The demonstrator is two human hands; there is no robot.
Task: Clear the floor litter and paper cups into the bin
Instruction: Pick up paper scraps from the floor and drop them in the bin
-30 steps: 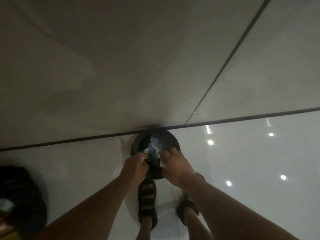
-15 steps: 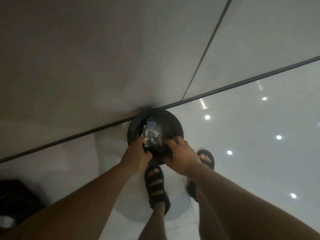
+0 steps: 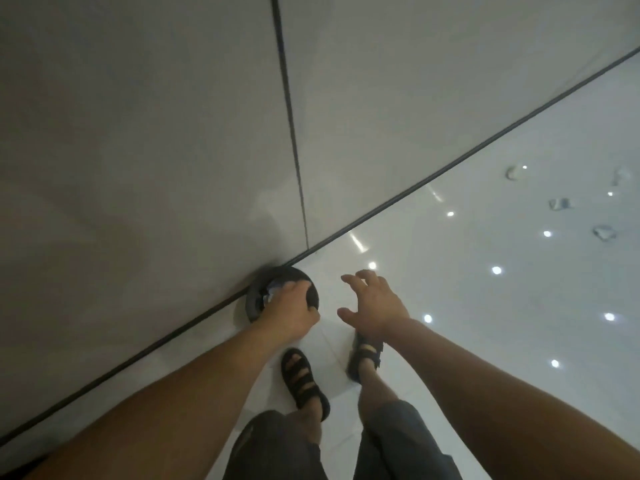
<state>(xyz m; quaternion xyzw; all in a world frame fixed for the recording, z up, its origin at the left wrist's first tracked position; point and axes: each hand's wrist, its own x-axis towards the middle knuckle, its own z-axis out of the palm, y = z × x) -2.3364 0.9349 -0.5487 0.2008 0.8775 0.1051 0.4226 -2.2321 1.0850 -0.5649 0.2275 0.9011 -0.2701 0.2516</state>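
The upper and left part of the view is taken up by a grey panelled wall point(image 3: 138, 133), which is split by a dark vertical seam point(image 3: 291, 133) running from twelve o'clock down toward the centre. A glossy white tiled floor point(image 3: 485, 323) is spread over the right and lower part and dotted with reflected lights. It is parted from the wall by a dark skirting line point(image 3: 450, 161) drawn from eight o'clock up to two o'clock. Two bare forearms are stretched in from the lower edge, and dark shorts point(image 3: 277, 445) and black sandals point(image 3: 301, 375) are seen between them at six o'clock. The bin point(image 3: 252, 304) — round and black — is stood on the floor against the foot of the wall, just below and left of centre, and crumpled pale paper point(image 3: 272, 293) is seen inside it. The left hand point(image 3: 291, 308) is laid across the bin's opening, with its fingers curled over the rim on the bin's three o'clock side, so that the rim is gripped. The right hand point(image 3: 375, 304) is held at three o'clock of the bin, apart from it and above the floor, with its fingers spread and relaxed and nothing in them. Well apart from the bin, at two o'clock, small pieces of litter point(image 3: 559, 204) are scattered on the tiles. Among them is a pale rounded piece point(image 3: 515, 173) — too blurred to be told as a cup.
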